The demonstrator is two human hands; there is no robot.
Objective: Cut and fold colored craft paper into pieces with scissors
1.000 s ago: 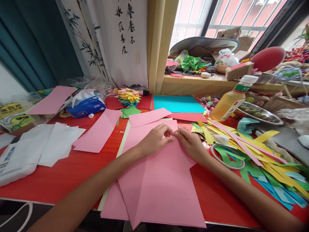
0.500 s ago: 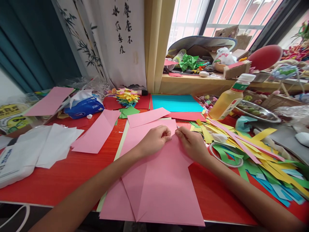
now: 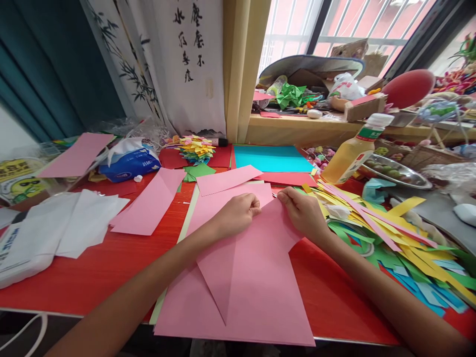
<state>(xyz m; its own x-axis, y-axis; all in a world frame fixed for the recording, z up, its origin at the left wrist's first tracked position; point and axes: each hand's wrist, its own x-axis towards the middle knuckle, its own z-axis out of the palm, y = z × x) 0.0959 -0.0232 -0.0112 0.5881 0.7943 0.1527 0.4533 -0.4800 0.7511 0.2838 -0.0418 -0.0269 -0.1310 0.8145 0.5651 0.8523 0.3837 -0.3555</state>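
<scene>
A folded pink sheet of paper (image 3: pixel 219 275) hangs slightly tilted between my hands, its pointed lower corner toward the table's front edge. My left hand (image 3: pixel 240 210) is closed on the sheet's upper left part, fingers curled in. On the right, my right hand (image 3: pixel 301 210) pinches the sheet's upper right edge with thumb and forefinger. A small shiny tip shows at those fingers; I cannot make out what it belongs to. Beneath lies a stack of pink paper (image 3: pixel 273 307), with a pale green edge showing along its left side.
Yellow, green and blue paper strips (image 3: pixel 412 248) pile up at right, around a roll of tape (image 3: pixel 368 249). Behind them a juice bottle (image 3: pixel 347 153) leans beside a metal bowl (image 3: pixel 399 171). Tissues (image 3: pixel 130 161) and white paper sheets (image 3: pixel 84 223) lie left on the red table (image 3: pixel 145 267).
The folded sheet has shifted right and away from me, its lower corner rising from the front edge. My right hand has moved slightly right and up; my left hand has moved slightly left.
</scene>
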